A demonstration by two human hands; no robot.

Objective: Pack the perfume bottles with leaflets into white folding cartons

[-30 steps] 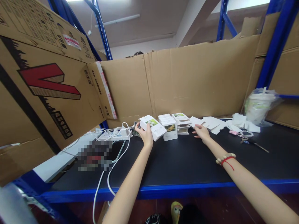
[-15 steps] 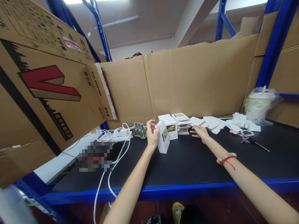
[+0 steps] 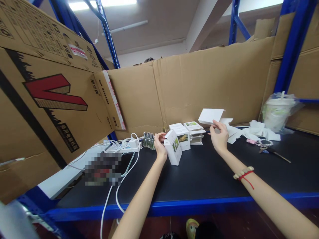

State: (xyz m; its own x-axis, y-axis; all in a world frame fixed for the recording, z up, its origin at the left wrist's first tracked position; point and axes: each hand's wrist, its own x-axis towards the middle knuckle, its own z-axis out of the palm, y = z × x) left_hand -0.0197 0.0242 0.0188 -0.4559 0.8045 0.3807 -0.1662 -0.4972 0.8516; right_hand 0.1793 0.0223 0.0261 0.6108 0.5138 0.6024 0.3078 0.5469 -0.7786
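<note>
A white carton [image 3: 173,149] with a green picture on its front stands tilted on the black shelf top. My left hand [image 3: 160,145] is closed on its upper left side, with some fingertips hidden behind it. My right hand [image 3: 220,136] pinches the lower edge of a flat white card piece [image 3: 210,115], raised above the shelf top. Beside the left hand stand several small glass bottles [image 3: 149,140] with shiny caps. More white cartons stand just behind the held one, among them one with a yellowish picture [image 3: 183,139] and a stack [image 3: 196,132].
Loose white card pieces [image 3: 259,131] lie at the back right, near keys [image 3: 270,151] and a bagged lidded cup [image 3: 277,111]. On the left are a power strip [image 3: 124,146], white cables [image 3: 117,186] and a large cardboard box [image 3: 54,109]. A cardboard wall [image 3: 211,79] closes the back.
My right hand has moved right and up from beside the carton stack, and a white card piece has risen with it. My left hand has shifted slightly left along the carton, whose top now tilts further left.
</note>
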